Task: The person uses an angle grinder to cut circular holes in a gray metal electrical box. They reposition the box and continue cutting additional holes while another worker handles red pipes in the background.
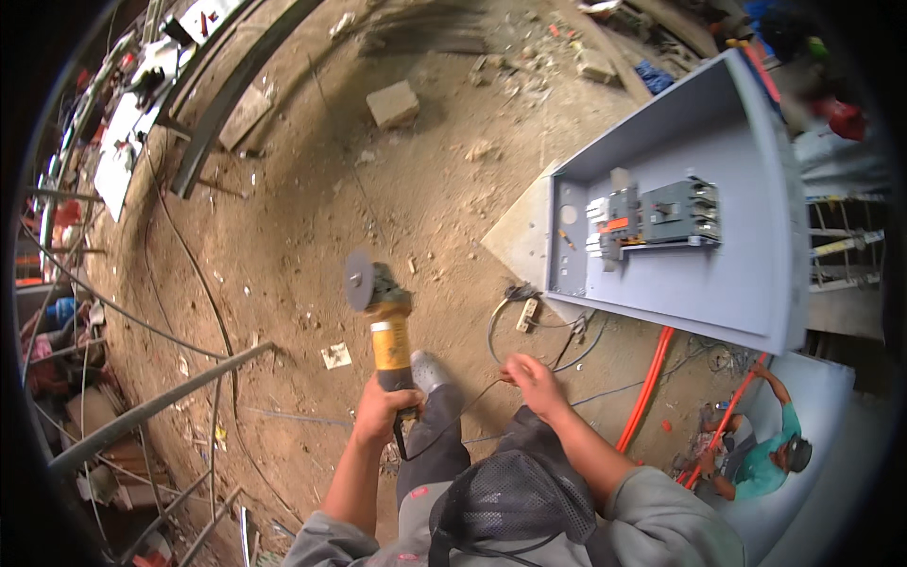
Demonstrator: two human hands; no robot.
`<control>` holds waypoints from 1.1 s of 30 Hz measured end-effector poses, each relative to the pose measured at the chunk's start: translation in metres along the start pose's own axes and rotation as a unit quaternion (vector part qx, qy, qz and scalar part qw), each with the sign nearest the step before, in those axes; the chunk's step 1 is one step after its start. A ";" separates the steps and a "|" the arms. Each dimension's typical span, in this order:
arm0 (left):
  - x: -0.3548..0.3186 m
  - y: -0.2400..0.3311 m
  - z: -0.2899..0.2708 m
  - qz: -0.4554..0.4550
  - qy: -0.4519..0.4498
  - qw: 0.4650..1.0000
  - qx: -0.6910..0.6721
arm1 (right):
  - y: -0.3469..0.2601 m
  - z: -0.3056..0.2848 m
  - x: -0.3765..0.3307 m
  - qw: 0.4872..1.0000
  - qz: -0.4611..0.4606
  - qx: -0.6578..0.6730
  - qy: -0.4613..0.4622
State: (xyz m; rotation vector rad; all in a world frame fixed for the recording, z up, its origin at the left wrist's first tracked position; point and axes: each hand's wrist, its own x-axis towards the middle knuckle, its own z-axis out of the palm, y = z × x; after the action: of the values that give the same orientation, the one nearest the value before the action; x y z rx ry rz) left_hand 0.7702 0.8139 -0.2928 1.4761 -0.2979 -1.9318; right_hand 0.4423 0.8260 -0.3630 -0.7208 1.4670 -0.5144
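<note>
My left hand is wrapped round the rear handle of a yellow and black angle grinder. Its thin cutting disc points away from me, over the dirt floor. From the grinder's back end a dark power cord loops across my legs and up to my right hand. The fingers of that hand are closed in a pinch on the cord. Just beyond the right hand, a pale extension socket lies on the ground among tangled cables.
A grey metal electrical cabinet with breakers stands at right. Orange conduits run below it, near a person in a green shirt. Steel bars and loose cables lie at left; a concrete block sits farther off.
</note>
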 end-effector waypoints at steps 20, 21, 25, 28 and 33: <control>0.091 -0.062 -0.026 -0.037 0.088 0.992 0.077 | 0.200 -0.111 0.266 0.864 0.156 -0.446 0.176; 0.110 -0.077 -0.030 -0.029 0.094 0.993 0.064 | 0.227 -0.135 0.298 0.844 0.182 -0.471 0.181; 0.155 -0.147 -0.051 -0.034 0.151 0.988 0.028 | 0.270 -0.178 0.377 0.812 0.156 -0.527 0.198; 0.184 -0.179 -0.067 -0.056 0.158 0.986 0.026 | 0.324 -0.217 0.416 0.746 0.058 -0.656 0.101; 0.203 -0.204 -0.063 -0.101 0.175 0.979 0.034 | 0.370 -0.193 0.430 0.757 0.239 -0.608 0.027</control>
State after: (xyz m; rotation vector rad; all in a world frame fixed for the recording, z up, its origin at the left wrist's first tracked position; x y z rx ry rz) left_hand 0.7259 0.8510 -0.5815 1.9183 -0.0555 -1.7826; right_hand 0.2347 0.7544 -0.9204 -1.2437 1.8773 0.9632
